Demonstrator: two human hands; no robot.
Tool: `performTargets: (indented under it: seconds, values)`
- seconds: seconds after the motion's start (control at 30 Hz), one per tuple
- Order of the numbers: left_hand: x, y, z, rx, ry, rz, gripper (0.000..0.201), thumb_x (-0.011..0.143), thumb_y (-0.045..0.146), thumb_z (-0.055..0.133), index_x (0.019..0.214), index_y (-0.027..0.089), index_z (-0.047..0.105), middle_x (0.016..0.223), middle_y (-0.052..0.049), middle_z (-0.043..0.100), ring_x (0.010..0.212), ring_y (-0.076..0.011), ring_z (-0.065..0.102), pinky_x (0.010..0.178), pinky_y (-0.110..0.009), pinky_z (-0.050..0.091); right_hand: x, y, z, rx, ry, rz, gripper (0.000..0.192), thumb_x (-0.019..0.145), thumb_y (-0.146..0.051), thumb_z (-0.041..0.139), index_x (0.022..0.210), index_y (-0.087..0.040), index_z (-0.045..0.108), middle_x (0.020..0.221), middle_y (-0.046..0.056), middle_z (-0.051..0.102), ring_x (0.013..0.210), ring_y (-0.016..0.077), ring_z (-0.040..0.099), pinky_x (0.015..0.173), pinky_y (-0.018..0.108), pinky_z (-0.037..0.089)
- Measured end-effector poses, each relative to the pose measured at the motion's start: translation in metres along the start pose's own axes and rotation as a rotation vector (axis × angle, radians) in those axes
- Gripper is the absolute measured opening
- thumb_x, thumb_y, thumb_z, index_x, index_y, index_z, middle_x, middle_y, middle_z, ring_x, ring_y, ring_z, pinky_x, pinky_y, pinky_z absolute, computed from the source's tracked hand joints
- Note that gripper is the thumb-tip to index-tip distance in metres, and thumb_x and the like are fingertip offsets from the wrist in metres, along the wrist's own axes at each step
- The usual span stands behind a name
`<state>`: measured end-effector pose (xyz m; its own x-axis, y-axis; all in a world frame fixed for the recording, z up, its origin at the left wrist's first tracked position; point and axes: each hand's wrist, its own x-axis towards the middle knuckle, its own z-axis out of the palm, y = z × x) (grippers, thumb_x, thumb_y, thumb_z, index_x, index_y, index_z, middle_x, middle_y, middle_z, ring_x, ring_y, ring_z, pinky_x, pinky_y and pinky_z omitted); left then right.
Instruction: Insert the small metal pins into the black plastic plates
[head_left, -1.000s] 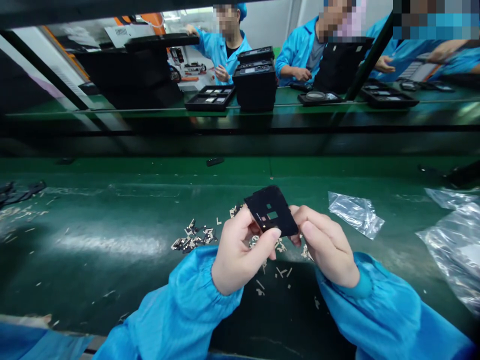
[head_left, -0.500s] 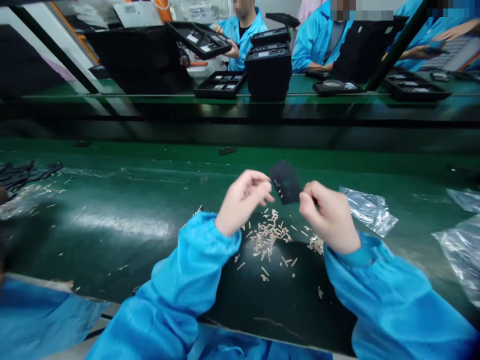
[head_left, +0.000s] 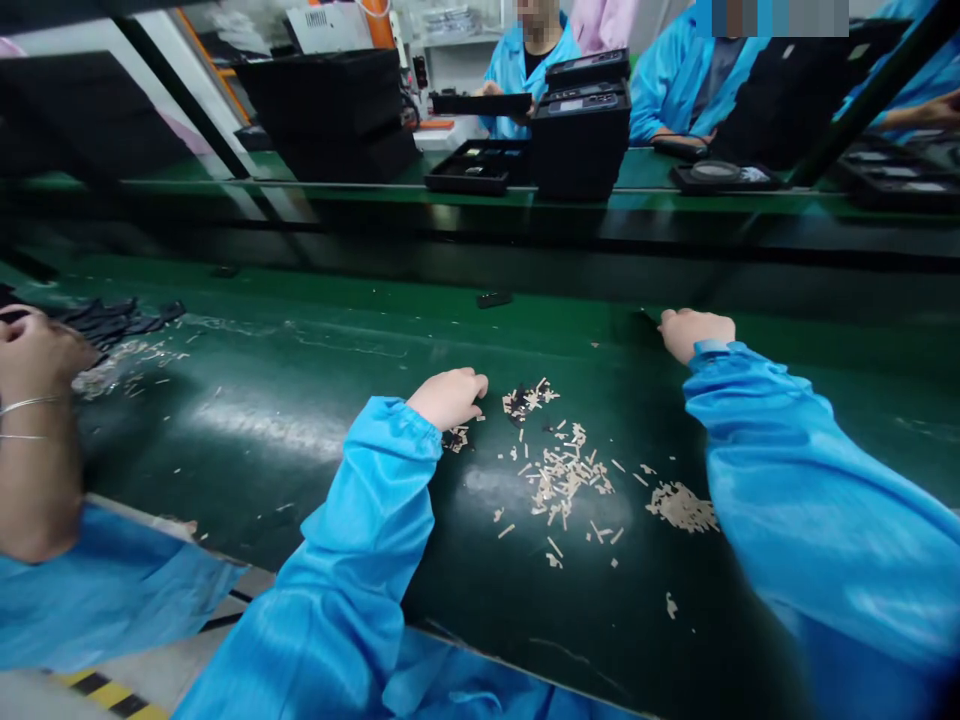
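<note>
My right hand reaches to the far right part of the green work surface, its fingers closed on a thin black sheet. Only a dark edge of that black sheet shows at the fingertips. My left hand is low over the surface with curled fingers, a gap between thumb and forefinger, and nothing visible in it. Just under it lie small dark and tan scraps. A mixed cluster of black and tan bits is to its right. Nearer me spread many tan strips.
A heap of tan pieces lies beside my right sleeve. At the left, a co-worker's hand is by black parts. A small black piece lies further back. Black tray stacks stand on the raised shelf, with people behind.
My right hand has moved away and to the right with the black sheet. My left hand has come down toward the surface, away from the sheet. The view has shifted; a co-worker's arm appears at left.
</note>
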<state>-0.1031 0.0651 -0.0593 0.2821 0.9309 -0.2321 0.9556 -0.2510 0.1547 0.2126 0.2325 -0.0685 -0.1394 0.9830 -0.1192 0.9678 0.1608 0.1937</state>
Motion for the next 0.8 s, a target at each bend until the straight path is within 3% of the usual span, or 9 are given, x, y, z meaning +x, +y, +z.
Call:
performTargets:
  seconds: [0.13, 0.27, 0.43, 0.63, 0.7, 0.8]
  values:
    - [-0.004, 0.0, 0.007, 0.019, -0.007, 0.041, 0.018, 0.074, 0.018, 0.058, 0.091, 0.019, 0.059, 0.091, -0.004, 0.055, 0.077, -0.0166, 0.057, 0.068, -0.026, 0.043, 0.002, 0.001, -0.002, 0.018, 0.007, -0.002, 0.032, 0.087, -0.027, 0.039, 0.108, -0.009, 0.056, 0.103, 0.022, 0.058, 0.085, 0.0305, 0.059, 0.063, 0.037, 0.043]
    - [-0.003, 0.002, 0.01, 0.02, -0.005, 0.06, 0.008, 0.074, 0.016, 0.056, 0.081, 0.018, 0.06, 0.087, -0.004, 0.055, 0.078, -0.0169, 0.056, 0.068, -0.025, 0.042, -0.022, -0.009, -0.015, 0.048, 0.048, -0.097, 0.031, 0.087, -0.031, 0.041, 0.107, -0.014, 0.056, 0.107, 0.017, 0.058, 0.09, 0.0284, 0.059, 0.068, 0.036, 0.043]
    - [-0.002, 0.005, 0.016, 0.006, 0.028, 0.034, 0.012, 0.075, 0.01, 0.05, 0.074, 0.016, 0.06, 0.081, -0.006, 0.056, 0.075, -0.0185, 0.057, 0.066, -0.028, 0.043, -0.092, -0.033, -0.036, 0.125, 0.088, -0.297, 0.028, 0.087, -0.038, 0.041, 0.102, -0.02, 0.056, 0.099, 0.006, 0.063, 0.085, 0.0212, 0.06, 0.071, 0.031, 0.045]
    - [-0.007, 0.013, 0.007, -0.061, 0.12, 0.056, 0.012, 0.075, 0.009, 0.047, 0.074, 0.014, 0.058, 0.081, -0.006, 0.055, 0.077, -0.0179, 0.056, 0.069, -0.029, 0.044, -0.179, -0.058, -0.051, 0.442, 0.19, -0.539, 0.028, 0.089, -0.038, 0.04, 0.105, -0.019, 0.052, 0.094, 0.006, 0.061, 0.075, 0.0197, 0.061, 0.065, 0.033, 0.048]
    - [-0.01, 0.022, 0.0, -0.178, 0.189, 0.134, 0.008, 0.078, 0.014, 0.048, 0.078, 0.015, 0.056, 0.087, -0.005, 0.054, 0.083, -0.0156, 0.054, 0.073, -0.026, 0.044, -0.193, -0.068, -0.051, 0.516, 0.184, -0.59, 0.022, 0.089, -0.034, 0.041, 0.101, -0.02, 0.053, 0.091, 0.005, 0.06, 0.076, 0.019, 0.06, 0.064, 0.032, 0.048]
    - [-0.014, 0.047, -0.002, -0.776, 0.3, 0.263, 0.006, 0.08, 0.021, 0.05, 0.077, 0.016, 0.052, 0.085, -0.003, 0.054, 0.08, -0.0123, 0.052, 0.071, -0.023, 0.043, -0.2, -0.086, -0.046, 0.659, 0.227, -0.643, 0.013, 0.087, -0.027, 0.046, 0.097, -0.021, 0.052, 0.09, 0.004, 0.059, 0.079, 0.0176, 0.058, 0.067, 0.03, 0.047]
